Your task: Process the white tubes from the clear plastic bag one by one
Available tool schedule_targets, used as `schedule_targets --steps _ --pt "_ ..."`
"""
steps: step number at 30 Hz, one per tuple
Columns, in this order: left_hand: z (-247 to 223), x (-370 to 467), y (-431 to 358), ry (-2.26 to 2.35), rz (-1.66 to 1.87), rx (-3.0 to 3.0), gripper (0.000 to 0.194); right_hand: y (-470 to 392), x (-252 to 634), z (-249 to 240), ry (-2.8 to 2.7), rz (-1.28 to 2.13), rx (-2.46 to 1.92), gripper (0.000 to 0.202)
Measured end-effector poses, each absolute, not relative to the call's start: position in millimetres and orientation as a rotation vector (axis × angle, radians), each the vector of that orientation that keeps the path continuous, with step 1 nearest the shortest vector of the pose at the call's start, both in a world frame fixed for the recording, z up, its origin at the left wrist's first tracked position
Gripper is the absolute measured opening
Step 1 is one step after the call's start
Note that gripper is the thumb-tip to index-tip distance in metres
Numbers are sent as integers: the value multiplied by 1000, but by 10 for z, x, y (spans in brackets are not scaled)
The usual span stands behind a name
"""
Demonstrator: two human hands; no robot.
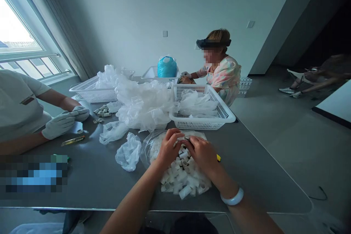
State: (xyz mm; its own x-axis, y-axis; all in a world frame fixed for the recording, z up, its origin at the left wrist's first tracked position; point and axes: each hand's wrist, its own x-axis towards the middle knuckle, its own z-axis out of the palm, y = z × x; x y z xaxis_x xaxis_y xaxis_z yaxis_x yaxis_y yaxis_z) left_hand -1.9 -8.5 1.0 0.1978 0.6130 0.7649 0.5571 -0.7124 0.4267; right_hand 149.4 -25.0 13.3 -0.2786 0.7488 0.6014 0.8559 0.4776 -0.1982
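Left hand (170,147): grip pinching white piece (180,138), likely steadying it
Right hand (203,152): grip closed around dark-tipped tool (187,139), apparently for control
White tubes (184,175): piled at hands' 6 o'clock, probably for easy reach

Likely small workroom, far right dim: grey table (90,186), white baskets (202,124), heaped tubes (184,173), gloved co-worker (18,113).

Tubes (185,192) near, on table (260,175); right basket (203,123) beyond them; bag heap (142,98) left of basket; single bag (128,153) left of tubes.
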Motion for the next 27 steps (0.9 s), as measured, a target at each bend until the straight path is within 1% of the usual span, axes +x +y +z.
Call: schedule_targets --steps 7,11,22,27 --pt "37 4 -115 1195 1584 2335 18 -265 1502 163 -2061 -261 -1297 55" --pt "29 5 -114 1167 1621 2323 18 -268 1514 176 -2073 -253 -1308 55" --pt "38 -1 -107 1186 1589 2362 18 -242 1513 154 -2068 -223 -1328 56" --pt "40 -2 -106 1159 1563 2277 18 -242 1517 162 -2058 -239 -1299 55"
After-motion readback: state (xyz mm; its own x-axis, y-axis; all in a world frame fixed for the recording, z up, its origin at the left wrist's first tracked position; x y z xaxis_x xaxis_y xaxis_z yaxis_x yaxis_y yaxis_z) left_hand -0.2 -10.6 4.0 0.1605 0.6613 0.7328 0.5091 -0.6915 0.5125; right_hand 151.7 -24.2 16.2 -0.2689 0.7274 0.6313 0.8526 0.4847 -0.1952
